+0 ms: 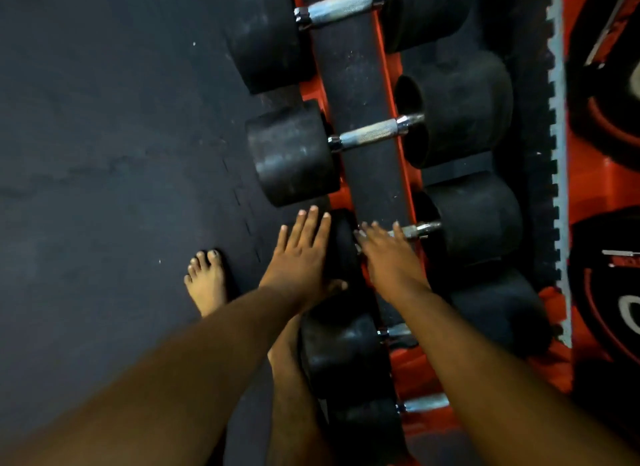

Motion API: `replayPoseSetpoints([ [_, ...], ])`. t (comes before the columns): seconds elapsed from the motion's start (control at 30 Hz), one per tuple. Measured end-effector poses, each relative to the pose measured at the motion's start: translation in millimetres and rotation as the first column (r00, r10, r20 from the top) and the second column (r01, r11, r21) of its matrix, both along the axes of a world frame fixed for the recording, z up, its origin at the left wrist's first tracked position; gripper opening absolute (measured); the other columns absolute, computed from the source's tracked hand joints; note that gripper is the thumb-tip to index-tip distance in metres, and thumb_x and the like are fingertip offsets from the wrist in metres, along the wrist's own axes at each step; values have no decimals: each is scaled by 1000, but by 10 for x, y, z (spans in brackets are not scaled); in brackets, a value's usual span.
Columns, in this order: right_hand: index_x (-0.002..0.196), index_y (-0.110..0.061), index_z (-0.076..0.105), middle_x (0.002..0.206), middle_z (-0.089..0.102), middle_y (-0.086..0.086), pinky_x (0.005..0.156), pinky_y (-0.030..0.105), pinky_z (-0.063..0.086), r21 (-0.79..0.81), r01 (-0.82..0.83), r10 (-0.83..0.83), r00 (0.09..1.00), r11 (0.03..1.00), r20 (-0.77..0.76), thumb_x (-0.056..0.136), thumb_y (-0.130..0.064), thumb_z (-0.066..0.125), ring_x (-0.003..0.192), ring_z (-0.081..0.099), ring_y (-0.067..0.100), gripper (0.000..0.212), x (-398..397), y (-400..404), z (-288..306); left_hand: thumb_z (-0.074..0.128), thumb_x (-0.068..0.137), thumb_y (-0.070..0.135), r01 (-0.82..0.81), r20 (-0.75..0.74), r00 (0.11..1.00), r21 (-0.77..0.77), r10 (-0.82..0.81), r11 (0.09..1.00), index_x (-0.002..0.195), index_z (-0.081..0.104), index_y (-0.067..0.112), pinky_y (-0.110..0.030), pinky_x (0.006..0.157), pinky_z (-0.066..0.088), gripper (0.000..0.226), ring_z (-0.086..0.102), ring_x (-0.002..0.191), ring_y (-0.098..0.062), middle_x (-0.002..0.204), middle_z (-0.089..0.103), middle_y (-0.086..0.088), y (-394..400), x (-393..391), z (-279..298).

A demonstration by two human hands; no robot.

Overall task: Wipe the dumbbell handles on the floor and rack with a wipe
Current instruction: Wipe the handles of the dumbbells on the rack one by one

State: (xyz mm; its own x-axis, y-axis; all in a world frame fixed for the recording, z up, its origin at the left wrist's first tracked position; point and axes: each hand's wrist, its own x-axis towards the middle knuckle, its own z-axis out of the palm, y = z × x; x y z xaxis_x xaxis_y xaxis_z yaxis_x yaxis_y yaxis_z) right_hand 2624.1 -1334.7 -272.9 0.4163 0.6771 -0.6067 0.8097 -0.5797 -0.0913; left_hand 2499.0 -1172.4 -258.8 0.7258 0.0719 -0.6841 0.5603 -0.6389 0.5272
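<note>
Several black round-headed dumbbells lie across an orange rack [388,94], seen from above. My left hand [301,254] rests flat, fingers straight, on the near head [341,243] of the third dumbbell. My right hand [384,254] lies over that dumbbell's steel handle [420,228] with its fingers stretched out, covering most of the handle. No wipe shows plainly; a pale edge under the right fingertips is too small to identify. Bare handles of other dumbbells show farther up [370,134], [343,4] and nearer to me [426,401].
Dark rubber floor mat [104,153] spreads to the left. My bare foot [206,278] stands on it beside the rack. Black and red weight plates [606,84] lie to the right, beyond a toothed mat edge [557,153].
</note>
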Motion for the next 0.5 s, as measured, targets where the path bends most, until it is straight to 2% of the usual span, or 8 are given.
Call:
replayPoseSetpoints([
  [0.07,149,-3,43,155,43,15,122,53,10,-69,-120,121,993,990,5,85,-9,54,149,32,31,65,-135,-148,-79,71,80,64,4,-49,999,-40,-6,999,159,-19,17,-50,125,-8,129,-25,153,-23,167,-24,-6,-135,-18,-71],
  [0.13,147,-3,46,149,49,14,121,60,13,-93,-183,193,974,979,116,84,-9,56,146,36,31,64,-34,-255,-81,75,77,64,-30,-68,997,-23,29,999,159,-20,15,-52,124,-11,135,-25,153,-25,167,-23,-8,-224,22,-99],
  [0.17,145,-5,47,145,51,14,122,62,12,-125,-173,194,966,977,172,86,-10,54,144,38,32,60,64,-274,-66,77,75,63,-57,-77,995,-8,56,998,158,-21,15,-53,124,-12,137,-26,153,-26,167,-23,-8,-237,45,-95],
  [0.23,139,-6,49,134,54,15,123,58,13,-160,-54,95,960,986,264,90,-11,52,140,41,36,49,249,-326,-61,82,71,60,-77,-90,993,20,78,997,158,-20,14,-57,123,-12,142,-24,153,-29,168,-20,-10,-295,127,-95],
  [0.3,135,-5,50,130,55,17,124,55,14,-123,19,14,966,992,259,89,-12,55,139,40,38,47,208,-290,-113,85,66,59,-84,-97,991,55,89,995,159,-18,14,-59,123,-10,146,-19,154,-31,168,-15,-10,-329,169,-113],
  [0.43,136,-5,54,131,58,14,123,59,16,-24,-196,198,970,980,141,81,-11,67,137,45,35,57,47,-258,-242,87,64,58,-72,-88,993,62,77,995,159,-17,17,-56,124,-10,147,-16,155,-28,169,-12,-7,-307,144,-151],
  [0.5,133,-9,54,127,59,12,123,58,14,-58,-140,149,966,988,209,84,-11,65,136,46,33,50,183,-281,-216,87,64,55,-50,-100,994,39,53,998,159,-19,19,-55,124,-10,147,-17,155,-27,169,-14,-6,-259,140,-175],
])
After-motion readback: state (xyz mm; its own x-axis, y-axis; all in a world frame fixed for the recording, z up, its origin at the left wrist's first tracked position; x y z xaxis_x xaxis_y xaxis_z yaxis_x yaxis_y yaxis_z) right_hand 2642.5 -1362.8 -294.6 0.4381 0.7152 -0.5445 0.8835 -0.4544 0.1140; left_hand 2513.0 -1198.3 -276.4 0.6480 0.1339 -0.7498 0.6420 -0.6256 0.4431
